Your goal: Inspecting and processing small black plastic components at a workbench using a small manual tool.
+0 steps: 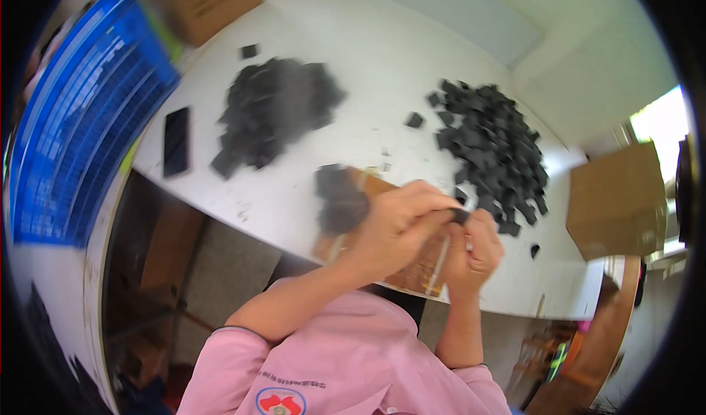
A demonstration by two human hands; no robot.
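Observation:
Close together above the table's front edge, my left hand (401, 224) and my right hand (474, 255) pinch a small black piece (460, 215) between their fingertips. Its exact kind is hard to make out; it looks soft and bent. Beneath them lies a brown board (415, 277) with a pale strip along one side, partly covered by my hands. Beside my left hand sits a blurred clump of black pieces (340, 200). Farther left spreads a heap of flat black squares (268, 113). On the right is a heap of small, chunkier black pieces (494, 147), close to my right hand.
A dark phone (176, 141) lies near the table's left edge, by a blue plastic crate (88, 121). One cardboard box (217, 3) stands at the far left, another (618, 200) at the right. Single black pieces lie around both heaps. The white table (368, 69) meets a wall behind.

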